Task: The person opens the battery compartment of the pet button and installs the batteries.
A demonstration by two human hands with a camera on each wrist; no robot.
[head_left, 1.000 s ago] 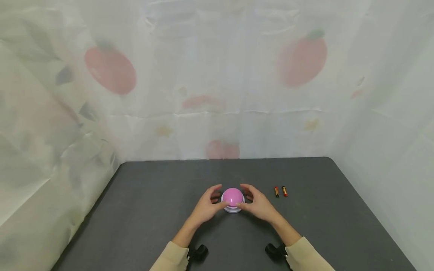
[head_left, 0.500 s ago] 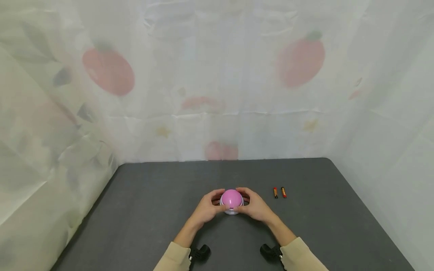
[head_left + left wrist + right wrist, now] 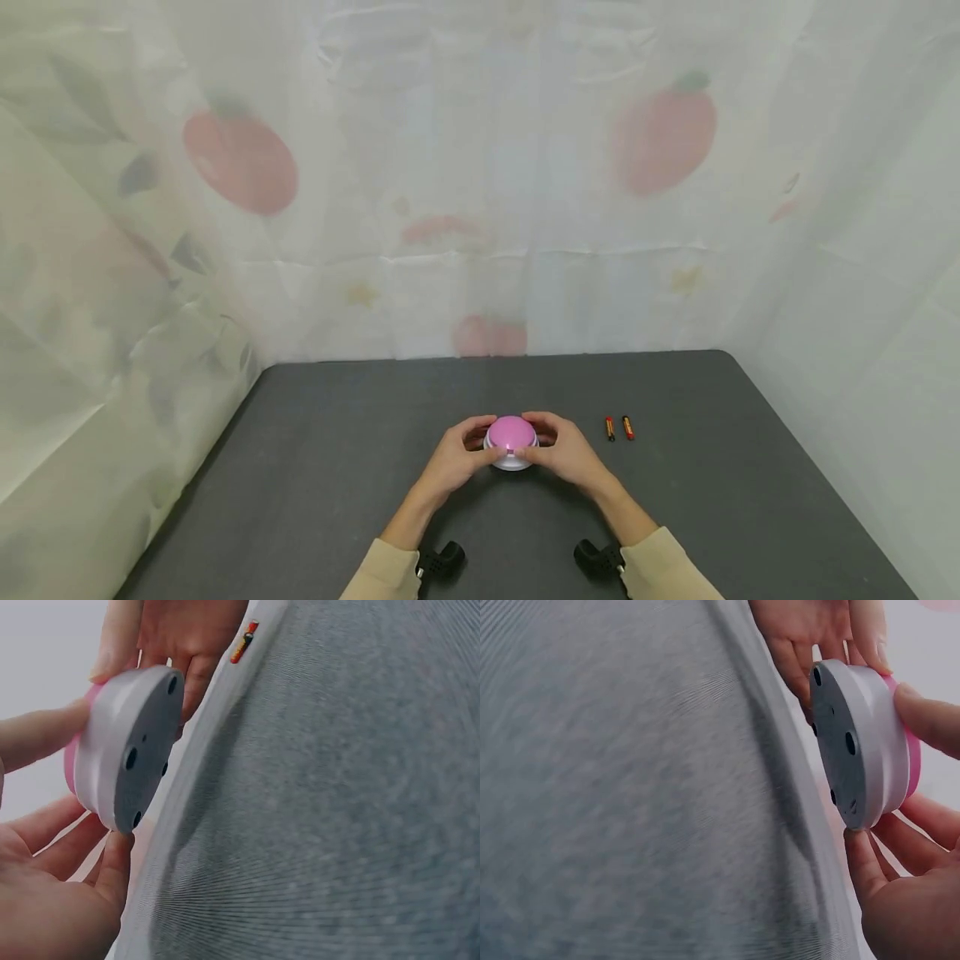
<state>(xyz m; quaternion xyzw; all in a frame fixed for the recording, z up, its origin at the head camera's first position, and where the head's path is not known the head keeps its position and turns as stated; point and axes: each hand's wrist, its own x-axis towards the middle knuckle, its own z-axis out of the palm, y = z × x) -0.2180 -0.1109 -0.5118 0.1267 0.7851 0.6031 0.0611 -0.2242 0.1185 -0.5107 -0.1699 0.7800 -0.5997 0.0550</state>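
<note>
A round push button with a pink dome and white base is between my two hands, near the middle of the dark table. My left hand grips its left side, the thumb at the near edge and the fingers round the far side. On the right side my right hand grips it in the same way. Both wrist views show the button raised off the table, its flat underside visible with several dark round holes.
Two small red, black and gold batteries lie side by side on the table, to the right of the right hand. A pale curtain with fruit prints hangs behind the table and along both sides.
Both hands have closed in on the push button from either side. It has come up off the table, with more of its white base now facing the head camera. The batteries stay put.
</note>
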